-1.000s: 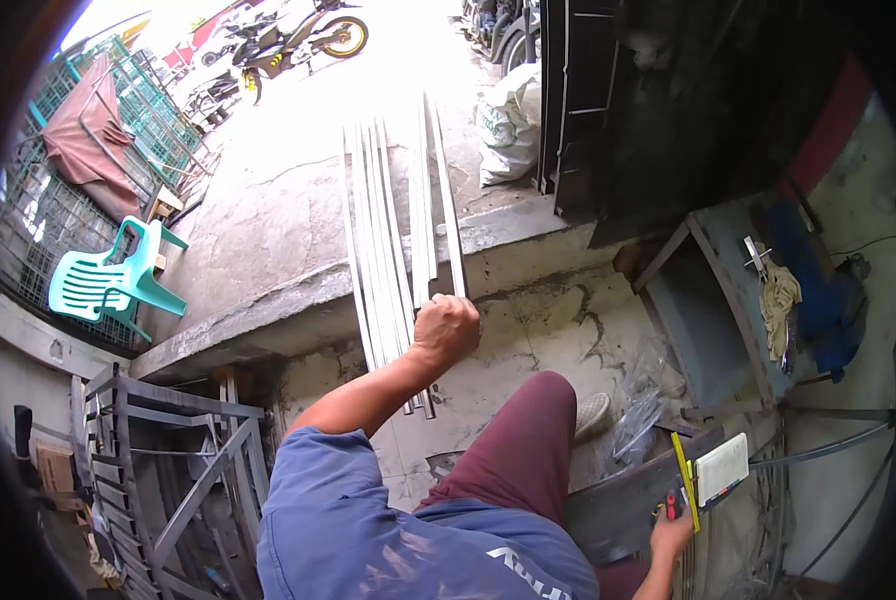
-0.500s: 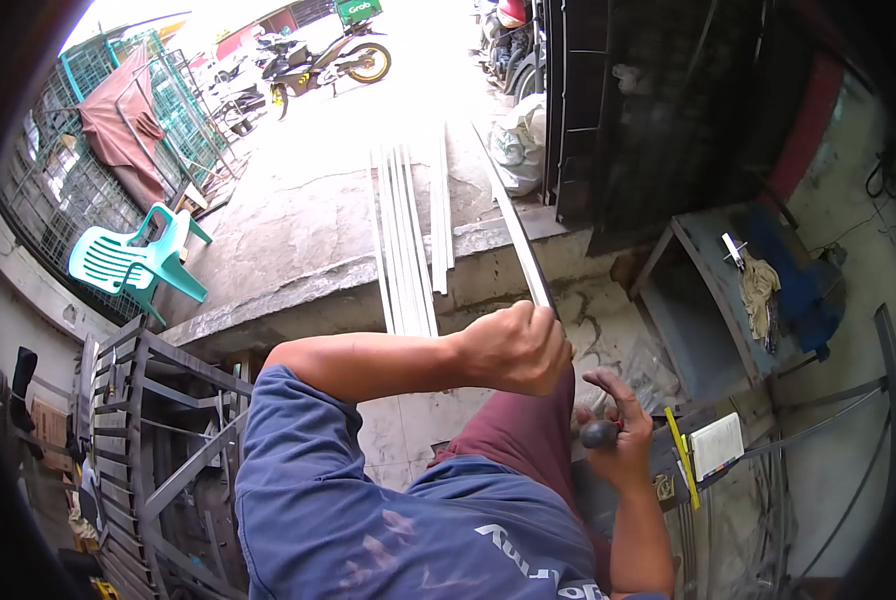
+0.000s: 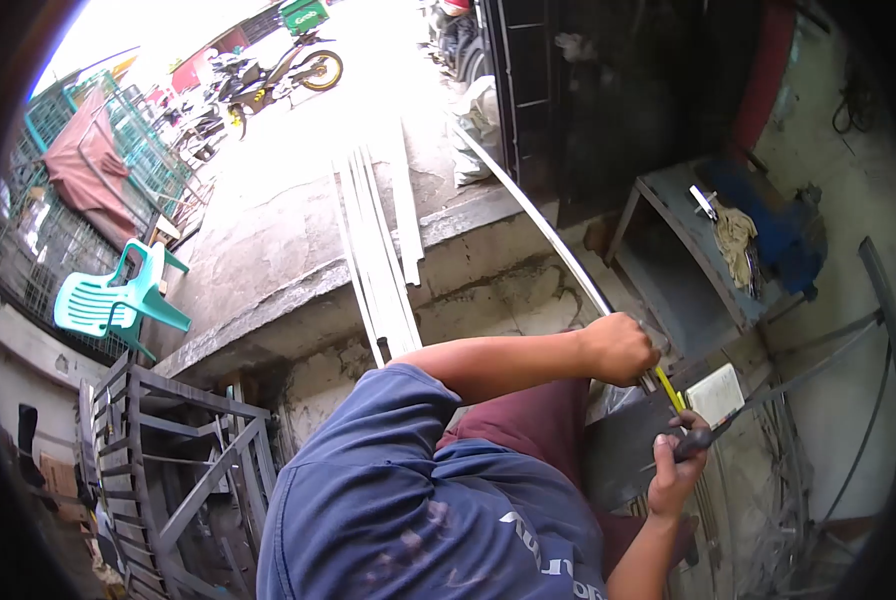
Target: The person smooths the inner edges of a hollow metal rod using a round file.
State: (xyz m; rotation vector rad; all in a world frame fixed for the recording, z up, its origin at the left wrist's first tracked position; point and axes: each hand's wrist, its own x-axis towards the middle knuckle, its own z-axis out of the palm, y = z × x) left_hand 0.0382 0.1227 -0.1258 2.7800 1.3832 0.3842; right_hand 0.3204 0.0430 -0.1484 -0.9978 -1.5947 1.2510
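Observation:
My left hand [image 3: 620, 350] is closed in a fist around the near end of a long, slim metal bar [image 3: 558, 243], which slopes away toward the doorway. Just below it, my right hand [image 3: 676, 470] wraps its fingers round a tool with a dark, rounded handle [image 3: 694, 444]; a thin shaft seems to stick out on its left, like a screwdriver's. Under both hands lies a dark flat plate [image 3: 623, 455], beside my knee. A yellow strip [image 3: 670, 388] and a white notepad [image 3: 716, 394] lie right by the hands.
More pale metal bars [image 3: 378, 265] lean over the concrete step [image 3: 468, 235]. A metal stand [image 3: 693, 265] with a cloth [image 3: 736, 240] is at right. Steel frames [image 3: 183, 440] stand at left, behind them a green plastic chair [image 3: 118, 295]. Motorcycles [image 3: 278, 80] are parked outside.
The view has turned to the right. My left hand has moved right and closer to my right hand, still on the bar. The right hand has turned, with the tool still in it.

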